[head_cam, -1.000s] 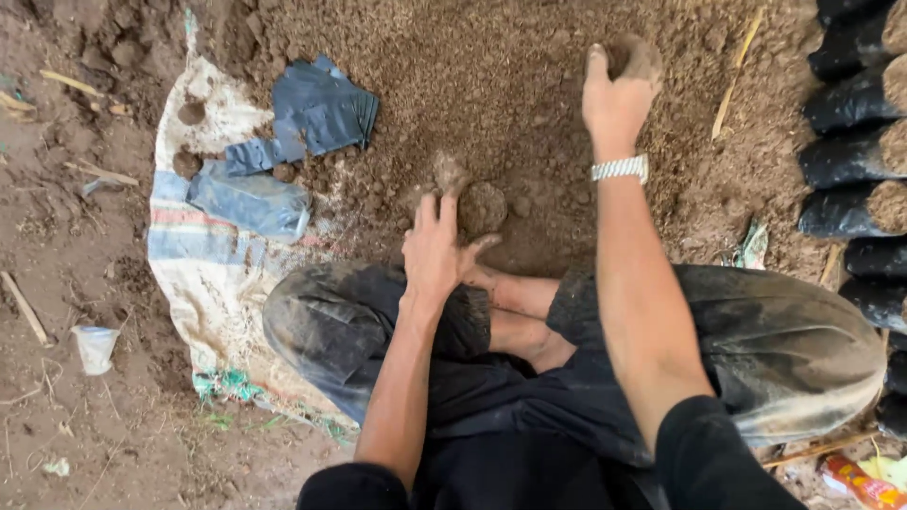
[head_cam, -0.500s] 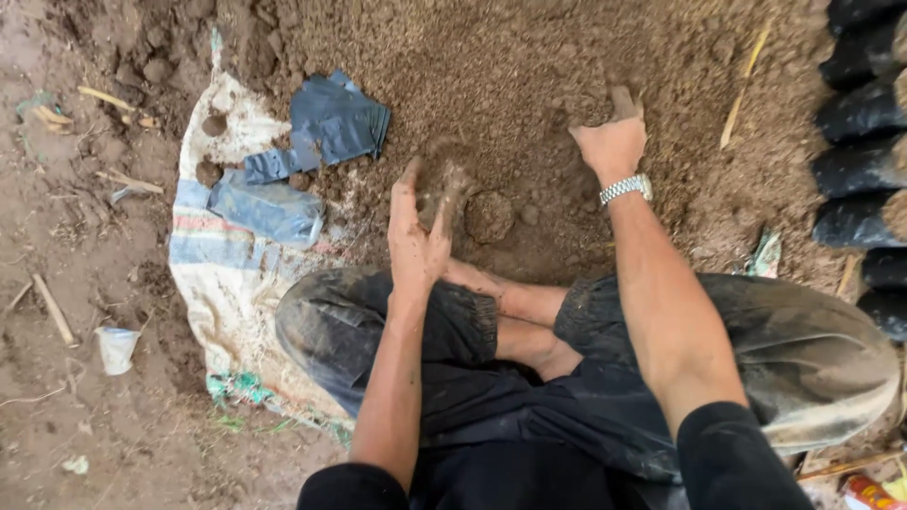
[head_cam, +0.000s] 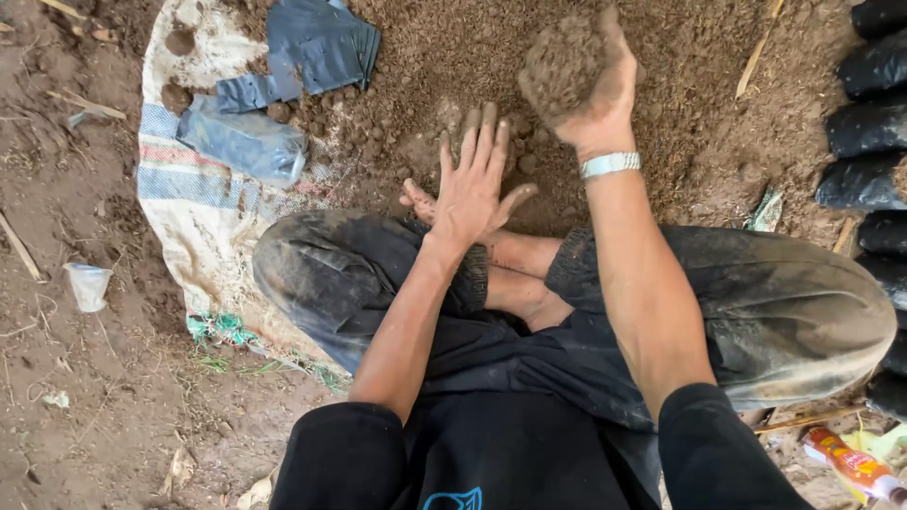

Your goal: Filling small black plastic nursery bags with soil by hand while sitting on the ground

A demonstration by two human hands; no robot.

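I sit cross-legged at a heap of brown soil (head_cam: pixel 680 104). My right hand (head_cam: pixel 605 104), with a metal watch at the wrist, is lifted above the heap and cups a handful of soil (head_cam: pixel 564 64). My left hand (head_cam: pixel 472 179) lies flat with fingers spread on the soil just beyond my feet, over a small soil-filled spot that it mostly hides. To the left, flat black plastic bags (head_cam: pixel 312 42) lie on a white woven sack (head_cam: pixel 189 217).
A row of filled black plastic bags (head_cam: pixel 864 123) lines the right edge. A clear plastic cup (head_cam: pixel 89 285) sits on the dirt at the left. A crumpled bluish bag (head_cam: pixel 248 144) lies on the sack. A snack wrapper (head_cam: pixel 855 463) lies at lower right.
My right hand dug into the heap and has come up with a handful of soil. My left hand has flattened onto the soil near my feet.
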